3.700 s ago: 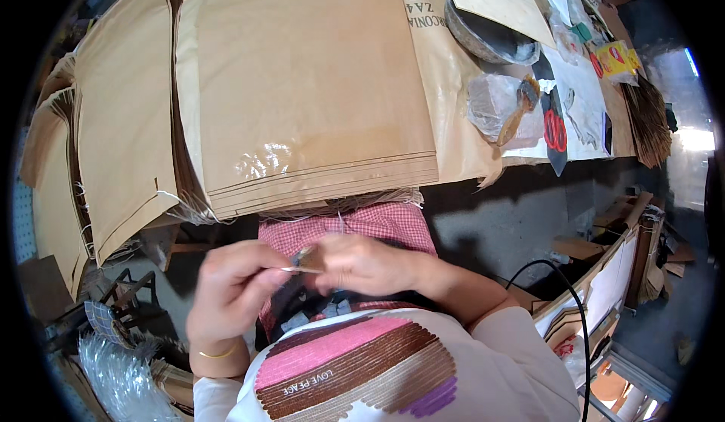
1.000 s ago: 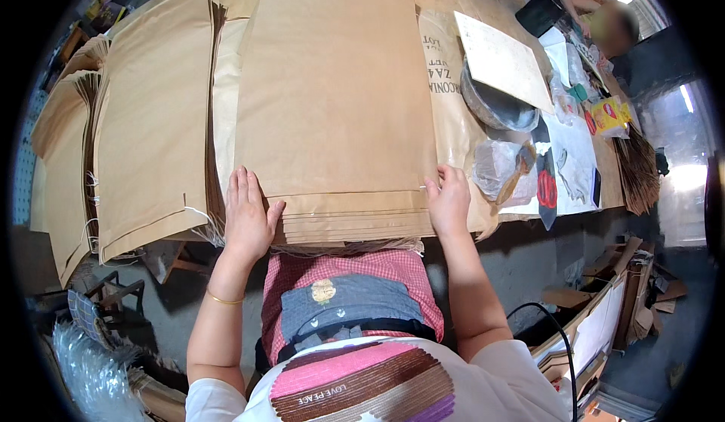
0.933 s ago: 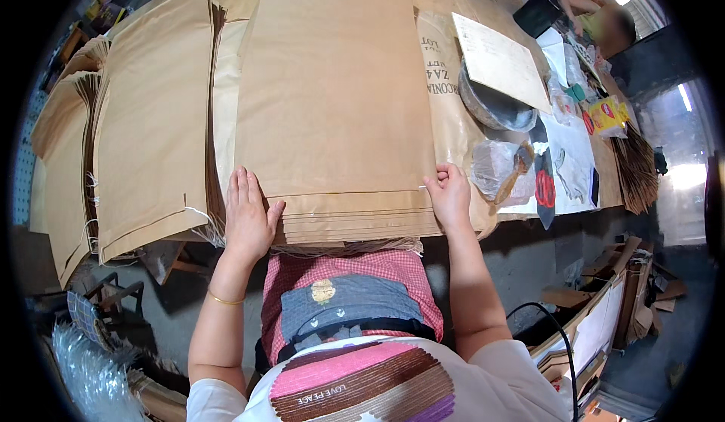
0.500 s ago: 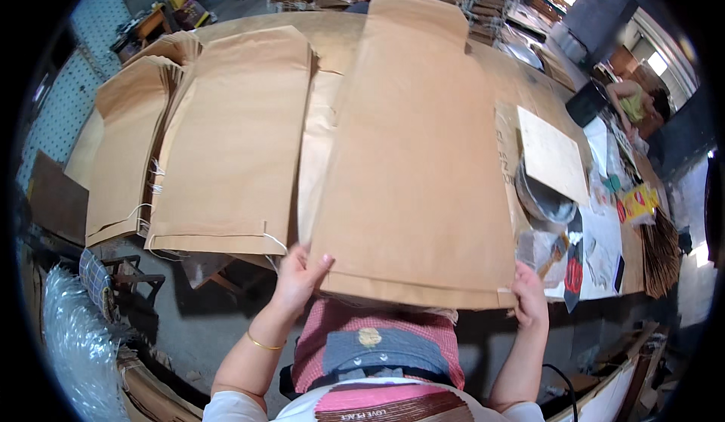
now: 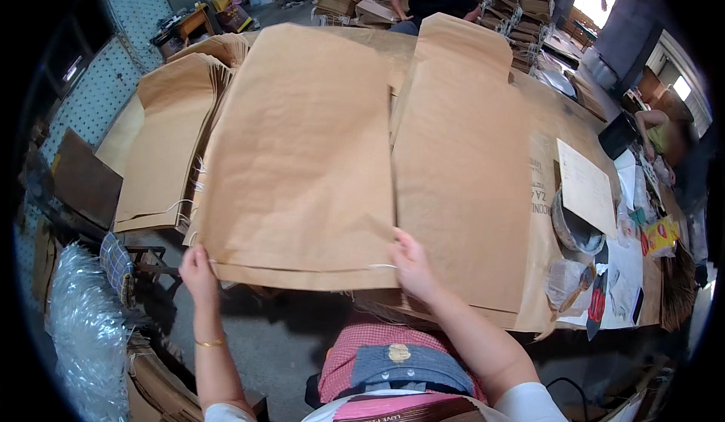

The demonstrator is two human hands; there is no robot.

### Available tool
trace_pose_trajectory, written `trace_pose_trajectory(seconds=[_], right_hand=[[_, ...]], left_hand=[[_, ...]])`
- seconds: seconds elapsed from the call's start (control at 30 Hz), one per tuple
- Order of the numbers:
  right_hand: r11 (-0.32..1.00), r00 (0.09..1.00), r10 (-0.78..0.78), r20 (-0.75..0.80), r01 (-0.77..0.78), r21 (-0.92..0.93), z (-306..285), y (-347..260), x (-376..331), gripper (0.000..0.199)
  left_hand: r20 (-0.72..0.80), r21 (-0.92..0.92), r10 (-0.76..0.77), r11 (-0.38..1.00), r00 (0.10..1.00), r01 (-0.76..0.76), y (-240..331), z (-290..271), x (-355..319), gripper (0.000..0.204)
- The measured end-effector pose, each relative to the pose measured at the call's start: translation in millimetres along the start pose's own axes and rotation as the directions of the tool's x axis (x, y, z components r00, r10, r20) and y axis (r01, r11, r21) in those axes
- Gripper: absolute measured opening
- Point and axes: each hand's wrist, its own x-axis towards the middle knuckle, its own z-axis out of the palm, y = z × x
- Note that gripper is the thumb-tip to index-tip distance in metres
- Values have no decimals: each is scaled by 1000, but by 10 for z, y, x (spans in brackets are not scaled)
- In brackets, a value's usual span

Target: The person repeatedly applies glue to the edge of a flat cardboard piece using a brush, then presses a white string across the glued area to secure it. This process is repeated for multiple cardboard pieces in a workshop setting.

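My left hand (image 5: 200, 272) and my right hand (image 5: 412, 265) pinch the two near corners of a large brown paper bag (image 5: 302, 150). A folded strip runs along its near edge, with a short white string beside my right fingers. The held bag covers most of the pile at left centre, and how far it is lifted off that pile I cannot tell. Just right of it, another brown paper bag (image 5: 462, 173) lies flat on the table, its far end narrowed to a flap. Farther left is a fanned stack of paper bags (image 5: 166, 142) with white strings at its side.
On the table's right side, a pale board (image 5: 585, 184) rests over a grey bowl (image 5: 566, 229), near red-handled scissors (image 5: 596, 305) and white sheets. Shiny plastic strands (image 5: 83, 324) rise at lower left. One person (image 5: 434, 3) sits across the table, another (image 5: 664, 139) at far right.
Both hands have let go of the right-hand paper bag, which now lies on the table. They have moved left and taken hold of the bag from the neighbouring pile. The view has shifted too.
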Motion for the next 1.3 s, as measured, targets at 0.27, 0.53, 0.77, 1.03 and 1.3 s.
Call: trace_pose_trajectory(seconds=[0.27,0.53,0.77,1.03,1.3], right_hand=[[972,972,213,100,-201,-118,641,177,348,36],[719,968,72,-240,-217,-660,-1437,-973,-1416,16],[-108,808,-256,-531,-569,-815,-2769,-988,-2317,72],[525,412,-693,-592,-274,-806,-2873,-1244,-2228,15],[682,335,-574,-747,-310,-663,-4055,-1200,-1007,32]], left_hand=[[106,635,-138,771,985,40,-969,-235,1247,26],[328,96,313,928,891,-361,1133,615,-321,23],[712,-53,346,894,611,-445,1632,1743,-1157,62],[680,-191,307,951,666,-244,1088,2039,-1042,53],[649,-201,358,932,671,-302,1262,2017,-1220,51]])
